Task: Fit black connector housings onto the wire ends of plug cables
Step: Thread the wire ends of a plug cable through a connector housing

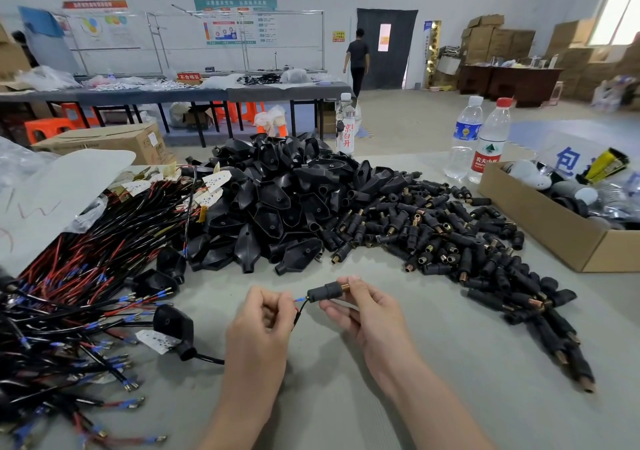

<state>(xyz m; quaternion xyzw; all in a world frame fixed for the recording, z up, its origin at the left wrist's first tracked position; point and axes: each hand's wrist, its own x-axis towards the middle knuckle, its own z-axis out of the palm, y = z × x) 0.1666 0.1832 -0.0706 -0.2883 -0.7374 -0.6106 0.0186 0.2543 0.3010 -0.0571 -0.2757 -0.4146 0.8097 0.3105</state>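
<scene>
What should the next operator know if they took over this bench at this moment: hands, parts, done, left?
Left hand pinches a cable just behind its blue-tipped wire end.
Right hand holds a connector housing, brass spring end toward the right.
The wire end is at the housing's mouth; whether it is seated cannot be told.
Loose housings lie heaped to the right on the table, bare cables to the left, larger black shells in the middle.
Left: push this end home, then work through the cables.

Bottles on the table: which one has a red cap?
The rightmost bottle, red-labelled; the blue-labelled bottle beside it and the third bottle have white caps.
</scene>
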